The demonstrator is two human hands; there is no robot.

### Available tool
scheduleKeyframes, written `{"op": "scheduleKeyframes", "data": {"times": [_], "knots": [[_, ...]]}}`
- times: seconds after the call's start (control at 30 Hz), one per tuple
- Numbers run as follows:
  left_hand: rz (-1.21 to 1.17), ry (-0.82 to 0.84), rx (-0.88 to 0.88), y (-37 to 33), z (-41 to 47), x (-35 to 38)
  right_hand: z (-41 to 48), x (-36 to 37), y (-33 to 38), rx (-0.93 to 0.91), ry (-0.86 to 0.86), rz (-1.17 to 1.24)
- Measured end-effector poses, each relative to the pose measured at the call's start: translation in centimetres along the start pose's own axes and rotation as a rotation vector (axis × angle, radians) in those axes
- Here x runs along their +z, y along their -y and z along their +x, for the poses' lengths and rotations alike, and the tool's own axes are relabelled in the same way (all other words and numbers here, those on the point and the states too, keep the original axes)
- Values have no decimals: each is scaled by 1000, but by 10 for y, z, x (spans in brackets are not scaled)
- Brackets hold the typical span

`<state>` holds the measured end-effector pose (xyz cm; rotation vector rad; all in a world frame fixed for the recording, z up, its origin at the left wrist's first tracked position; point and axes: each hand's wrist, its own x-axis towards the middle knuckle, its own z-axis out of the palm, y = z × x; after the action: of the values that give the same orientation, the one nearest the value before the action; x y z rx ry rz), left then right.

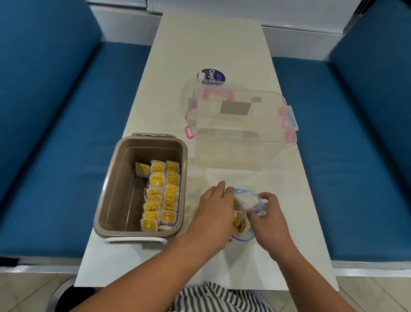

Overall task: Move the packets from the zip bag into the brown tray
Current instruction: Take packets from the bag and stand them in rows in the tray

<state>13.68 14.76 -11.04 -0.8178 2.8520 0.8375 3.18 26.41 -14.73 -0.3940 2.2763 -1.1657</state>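
A clear zip bag (pixel 245 204) with a blue seal lies on the white table between my hands, holding yellow tea packets (pixel 238 223). My left hand (pixel 213 206) rests against the bag's left side, its fingertips hidden at the opening. My right hand (pixel 266 214) pinches the crumpled plastic on the right side. The brown tray (pixel 123 173) stands to the left. Inside it, several yellow tea packets (pixel 162 194) lie in rows along its right half.
A clear plastic box with pink latches (pixel 241 126) stands behind the bag, its lid (pixel 200 90) behind it. A round purple sticker (pixel 211 76) lies farther back. Blue benches (pixel 53 117) flank the narrow table (pixel 209 44).
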Motion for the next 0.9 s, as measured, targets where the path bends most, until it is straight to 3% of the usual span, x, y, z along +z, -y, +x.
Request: {"op": "scheduleKeyframes", "data": {"times": [0.07, 0.17, 0.23, 0.3, 0.43, 0.6, 0.9], "knots": [[23, 5, -43, 3, 3, 10, -3, -4, -6, -76, -43, -138], [-26, -3, -102, 9, 3, 20, -6, -7, -14, -404, -169, -505], [-75, -43, -120, 13, 2, 24, -6, -6, -12, -637, -160, -626], [-169, -90, -144, 17, 2, 27, -5, 0, -5, -752, -49, -683], [-320, -165, -203, 24, 7, 35, 3, 11, 7, -553, 169, -774], [-358, -221, -235, 27, 11, 37, 10, 22, 11, -468, 201, -835], [-358, -258, -251, 24, 13, 31, 12, 22, 17, -338, 166, -720]]}}
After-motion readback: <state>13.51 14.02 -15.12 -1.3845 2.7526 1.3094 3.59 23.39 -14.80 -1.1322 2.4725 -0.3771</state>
